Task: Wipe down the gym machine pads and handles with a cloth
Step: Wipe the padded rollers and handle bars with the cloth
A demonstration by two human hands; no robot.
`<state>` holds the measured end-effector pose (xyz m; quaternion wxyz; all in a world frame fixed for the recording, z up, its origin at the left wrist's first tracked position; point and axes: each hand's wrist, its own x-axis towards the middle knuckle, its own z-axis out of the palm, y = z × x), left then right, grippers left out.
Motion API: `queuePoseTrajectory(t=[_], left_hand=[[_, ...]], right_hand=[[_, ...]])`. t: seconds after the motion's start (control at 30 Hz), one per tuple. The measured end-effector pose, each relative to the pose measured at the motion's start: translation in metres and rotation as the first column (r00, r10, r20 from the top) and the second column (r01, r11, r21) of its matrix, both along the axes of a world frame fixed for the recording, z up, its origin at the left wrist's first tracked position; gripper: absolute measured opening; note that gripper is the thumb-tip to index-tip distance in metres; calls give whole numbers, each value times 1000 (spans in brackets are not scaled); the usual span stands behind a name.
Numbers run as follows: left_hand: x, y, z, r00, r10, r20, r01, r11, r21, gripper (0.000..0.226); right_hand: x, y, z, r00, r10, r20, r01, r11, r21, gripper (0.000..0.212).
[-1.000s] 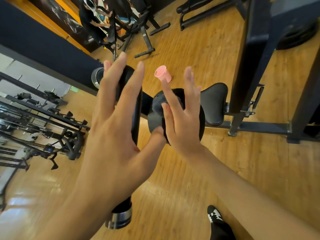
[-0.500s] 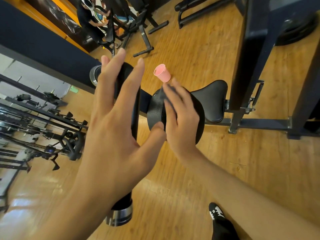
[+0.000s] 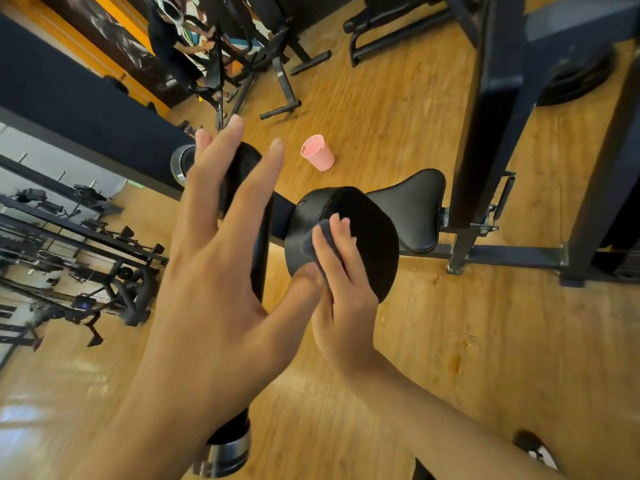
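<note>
On the round black pad [image 3: 374, 237] at the middle of the machine: one dark cloth [image 3: 313, 239], bunched, pressed against the pad's near face by the right hand [image 3: 341, 292]. The fingers [image 3: 341, 233] lay close together and nearly straight over the cloth; the thumb was hidden behind the left thumb.

In front of the long black roller [image 3: 265, 244]: the left hand [image 3: 221, 271], fingers straight and spread apart, gripping nothing. Whether the palm touched the roller could not be told.

Roller: one, running from upper left to lower middle, with a metal cap [image 3: 228, 452] at its near end.

Seat [image 3: 415, 209]: one, black, padded, just beyond the round pad and fixed to a dark upright post [image 3: 485, 116].

Wooden floor [image 3: 450, 341]: one pink cup [image 3: 318, 152], upright, beyond the pad and apart from it; one black weight plate [image 3: 575, 77] at upper right, partly behind the frame; one black and white shoe [image 3: 535, 448] at the lower right edge, blurred.

Far background, upper left: another person [image 3: 169, 46] among further machines.
</note>
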<state>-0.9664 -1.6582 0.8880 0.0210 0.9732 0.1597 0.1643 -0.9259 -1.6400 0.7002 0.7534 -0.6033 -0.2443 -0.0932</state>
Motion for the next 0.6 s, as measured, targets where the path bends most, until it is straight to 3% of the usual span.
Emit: queuePoseTrajectory(t=[0.07,0.27,0.4,0.47,0.6], left_hand=[[-8,0,2,1000,17,-15,-17,1000,-2,79],[-5,0,2,1000,22,-9,-22,1000,-2,80],[-2,-2,1,1000,17,13,-16,1000,-21,78],[-3,-1,2,1000,14,6,-14,1000,-20,77],[-7,-1,2,1000,13,-16,-13,999,-45,77]], right_hand=[[-1,0,0,999,29,24,-29,1000,-11,39],[48,18,43,960,-10,-281,16,1000,19,36],[14,2,7,998,-1,-65,2,1000,26,39],[35,6,-18,971,-30,-237,27,1000,-14,41],[78,12,-66,741,-23,-671,-2,999,-36,41]])
